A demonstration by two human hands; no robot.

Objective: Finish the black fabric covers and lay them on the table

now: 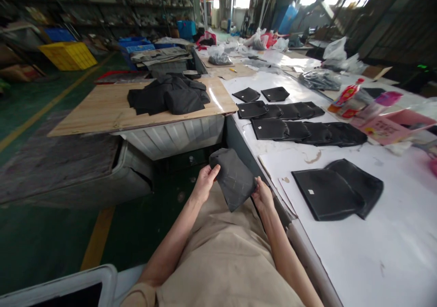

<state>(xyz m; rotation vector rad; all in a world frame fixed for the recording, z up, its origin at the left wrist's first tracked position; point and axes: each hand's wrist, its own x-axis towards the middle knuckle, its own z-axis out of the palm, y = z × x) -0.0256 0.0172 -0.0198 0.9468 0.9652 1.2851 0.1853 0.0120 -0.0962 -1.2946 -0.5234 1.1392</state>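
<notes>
A black fabric piece [235, 178] hangs between my two hands in front of my lap, with faint light marks on its face. My left hand [206, 182] pinches its upper left edge, thumb on top. At the right corner, the fingers of my right hand [262, 195] are closed on the same piece. Two overlapping black pieces [327, 193] lie on the white table [385, 261] to the right, one with a small white label. Farther back are overlapping rows of black pieces [297, 131] and two single ones. A heap of black fabric [170, 93] rests on the wooden board [92, 111].
The table's edge runs close beside my right arm. A pink box [392, 127] and a red-labelled bottle [346, 95] stand at the right. Under the board is a pale bin [177, 136]. A white-rimmed container [111, 277] sits at the lower left.
</notes>
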